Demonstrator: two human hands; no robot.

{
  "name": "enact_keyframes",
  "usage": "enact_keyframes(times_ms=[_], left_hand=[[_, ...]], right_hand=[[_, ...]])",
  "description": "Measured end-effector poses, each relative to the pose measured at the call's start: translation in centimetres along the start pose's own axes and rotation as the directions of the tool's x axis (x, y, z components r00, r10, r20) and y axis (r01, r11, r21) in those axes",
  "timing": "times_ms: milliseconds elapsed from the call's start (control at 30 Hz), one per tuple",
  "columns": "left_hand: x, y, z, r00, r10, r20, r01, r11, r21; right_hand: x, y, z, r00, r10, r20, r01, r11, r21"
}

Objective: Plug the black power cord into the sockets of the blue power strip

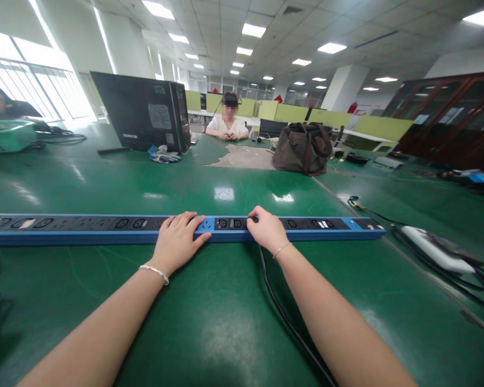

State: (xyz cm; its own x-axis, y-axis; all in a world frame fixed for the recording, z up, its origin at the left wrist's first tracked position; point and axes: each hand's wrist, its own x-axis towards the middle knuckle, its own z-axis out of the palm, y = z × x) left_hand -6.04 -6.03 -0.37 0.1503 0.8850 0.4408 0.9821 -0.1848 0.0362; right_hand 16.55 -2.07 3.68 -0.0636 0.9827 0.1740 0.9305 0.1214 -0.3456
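Note:
A long blue power strip (246, 235) with black socket panels lies across the green table, its left end running to the picture's edge. My left hand (180, 236) rests on top of it left of the middle, fingers stretched out, the thumb beside a blue socket section (206, 223). Farther right, my right hand (267, 228) is closed in a pinch at the socket face. From beneath it a black power cable (268, 285) trails down toward me. The cable's plug is hidden by the fingers, so I cannot tell how deep it sits in a socket.
Behind the strip stand a black computer tower (141, 113), gloves (164, 154) and a brown bag (302, 148). A white adapter (438, 248) with cables lies at right, a green basket (8, 137) at far left. One person (228, 126) sits opposite; another is partly visible at left.

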Motion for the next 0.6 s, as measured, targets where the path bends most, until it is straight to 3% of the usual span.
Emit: enact_keyframes(times_ms=[367,600], left_hand=[[0.00,0.13,-0.05,1.000,-0.010,0.007,0.010,1.000,0.005],[-0.04,0.08,0.10,1.000,-0.004,0.000,0.004,1.000,0.008]], right_hand=[[0.86,0.30,-0.35,0.993,-0.071,0.090,0.079,0.994,-0.082],[0.40,0.04,-0.08,0.996,-0.069,0.048,0.075,0.989,-0.127]])
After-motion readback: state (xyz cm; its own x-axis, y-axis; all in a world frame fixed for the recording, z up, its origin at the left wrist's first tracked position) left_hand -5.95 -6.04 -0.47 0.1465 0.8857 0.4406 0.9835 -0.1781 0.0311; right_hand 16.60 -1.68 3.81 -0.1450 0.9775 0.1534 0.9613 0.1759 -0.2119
